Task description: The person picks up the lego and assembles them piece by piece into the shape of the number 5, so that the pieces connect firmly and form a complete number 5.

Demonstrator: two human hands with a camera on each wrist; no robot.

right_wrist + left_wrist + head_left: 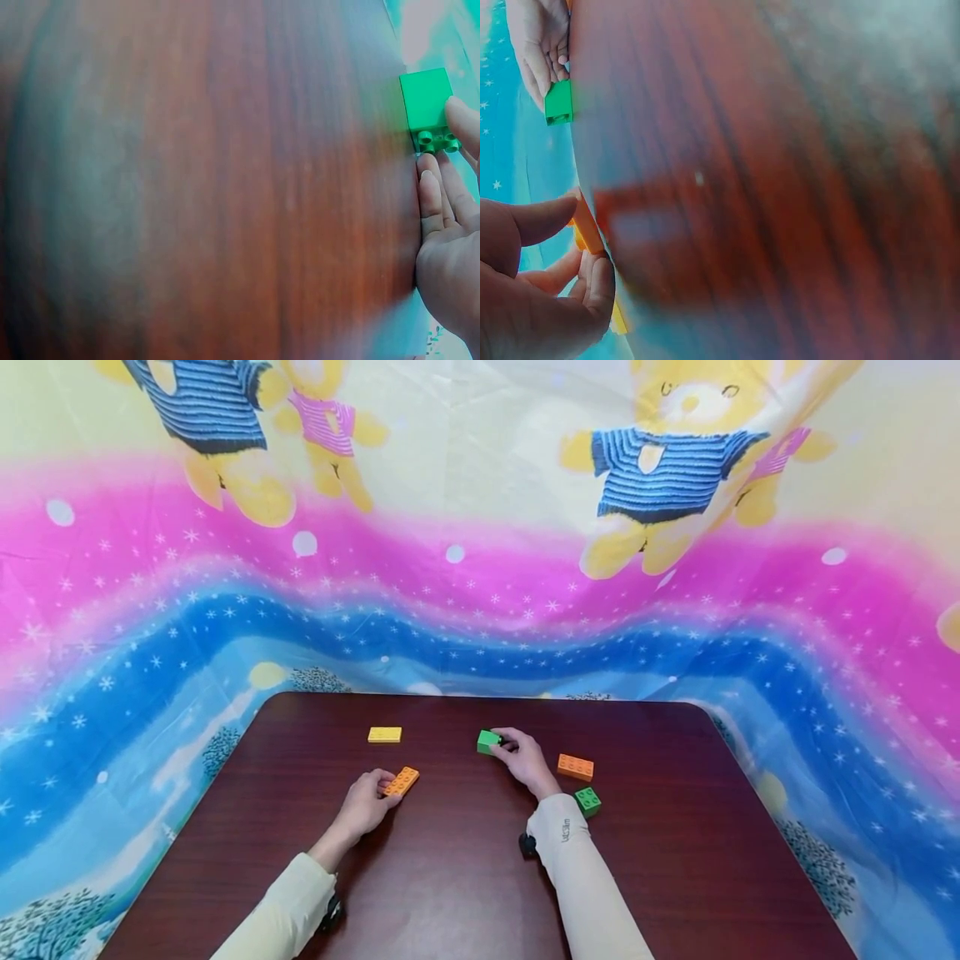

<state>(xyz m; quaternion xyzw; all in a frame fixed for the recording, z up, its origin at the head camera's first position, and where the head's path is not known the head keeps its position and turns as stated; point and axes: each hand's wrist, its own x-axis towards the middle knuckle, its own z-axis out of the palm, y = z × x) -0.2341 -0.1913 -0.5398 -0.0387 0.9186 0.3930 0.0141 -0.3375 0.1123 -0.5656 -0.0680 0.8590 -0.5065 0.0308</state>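
Sleeves lay nearest. Left hand pinched orange brick inboard of worktop's left edge; right hand pinched green block near far edge; lift unclear. Yellow brick lay beyond. Step judged: gripping; next move wanted steady pinches.

Brn tbl, cloth bkdrop (bears!)

The head view is bright, while both wrist views show the tabletop blurred, with pale glare.

Yellow, orange and green bricks lie on the reddish-brown table.
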